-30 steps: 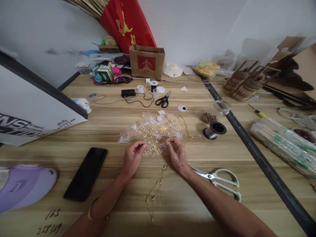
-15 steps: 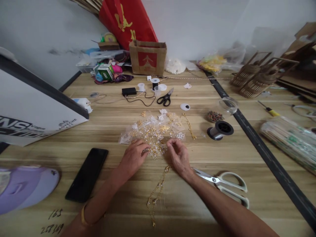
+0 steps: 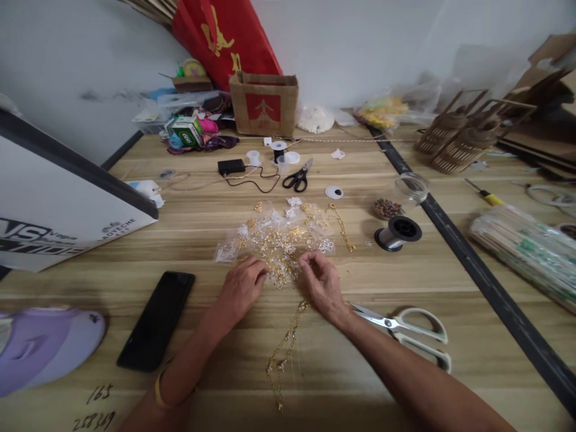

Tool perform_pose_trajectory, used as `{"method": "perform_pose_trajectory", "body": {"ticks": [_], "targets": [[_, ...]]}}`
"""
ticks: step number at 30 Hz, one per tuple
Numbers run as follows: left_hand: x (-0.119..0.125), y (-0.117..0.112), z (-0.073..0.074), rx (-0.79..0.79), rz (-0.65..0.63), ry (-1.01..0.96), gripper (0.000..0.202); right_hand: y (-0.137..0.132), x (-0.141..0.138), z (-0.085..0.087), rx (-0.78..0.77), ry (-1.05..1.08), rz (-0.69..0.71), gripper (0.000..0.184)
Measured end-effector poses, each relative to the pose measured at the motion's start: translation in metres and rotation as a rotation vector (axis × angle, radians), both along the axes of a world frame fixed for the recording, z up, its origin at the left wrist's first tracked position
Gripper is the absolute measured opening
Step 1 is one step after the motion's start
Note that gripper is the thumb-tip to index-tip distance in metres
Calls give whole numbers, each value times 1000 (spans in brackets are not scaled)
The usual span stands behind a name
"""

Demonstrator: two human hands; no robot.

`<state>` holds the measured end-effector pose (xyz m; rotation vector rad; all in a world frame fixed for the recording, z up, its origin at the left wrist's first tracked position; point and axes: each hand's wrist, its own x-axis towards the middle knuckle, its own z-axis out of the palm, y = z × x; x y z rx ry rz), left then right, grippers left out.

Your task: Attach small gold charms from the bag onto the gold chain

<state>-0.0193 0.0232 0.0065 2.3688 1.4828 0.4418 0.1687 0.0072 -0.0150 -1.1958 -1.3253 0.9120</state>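
A loose pile of gold and clear beads and findings (image 3: 282,264) lies between my hands, on and in front of small clear plastic bags (image 3: 229,251). My left hand (image 3: 240,288) rests at the pile's left edge, fingers curled and thumb against them; whatever they pinch is hidden. At the right edge my right hand (image 3: 321,285) is bent with thumb and fingertips together, and what sits in them is too small to make out. A gold chain with beads (image 3: 283,354) stretches toward me just below the right hand. Another short gold chain (image 3: 342,228) lies beyond it.
White-handled scissors (image 3: 398,324) lie beside my right wrist, a black phone (image 3: 157,321) by my left forearm. Farther back are a wire spool (image 3: 398,234), a bead jar (image 3: 389,208) on its side and black scissors (image 3: 297,178). A large white box (image 3: 58,204) stands left.
The whole view has shifted slightly. The small dark piece that showed at my left fingertips is out of sight, and that hand has turned a little. My right hand keeps its pinch.
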Motion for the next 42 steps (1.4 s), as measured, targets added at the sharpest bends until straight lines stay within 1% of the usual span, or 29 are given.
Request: {"method": "perform_pose_trajectory", "body": {"ticks": [6, 8, 11, 15, 19, 22, 29, 39, 42], "targets": [[-8, -1, 13, -141, -14, -20, 15, -1, 0, 0, -22, -1, 29, 15], [-9, 0, 16, -156, -30, -20, 16, -1, 0, 0, -19, -11, 24, 15], [-7, 2, 15, -108, -36, -35, 14, -1, 0, 0, -17, -13, 23, 14], [1, 9, 7, -1, -18, -108, 9, 0, 0, -1, -19, -12, 14, 14], [6, 13, -3, 68, -58, -120, 8, 0, 0, -1, -18, -7, 19, 14], [8, 14, -7, 108, -90, -86, 8, 0, 0, 0, -19, -16, 19, 13], [9, 11, -7, 114, -117, 14, 13, 0, 0, 2, -20, -39, 15, 12], [13, 7, -4, 204, -147, 228, 17, 0, 0, -1, -11, -35, 19, 10], [12, 7, -5, 220, -157, 244, 17, 0, -1, -1, -12, -25, 24, 11]]}}
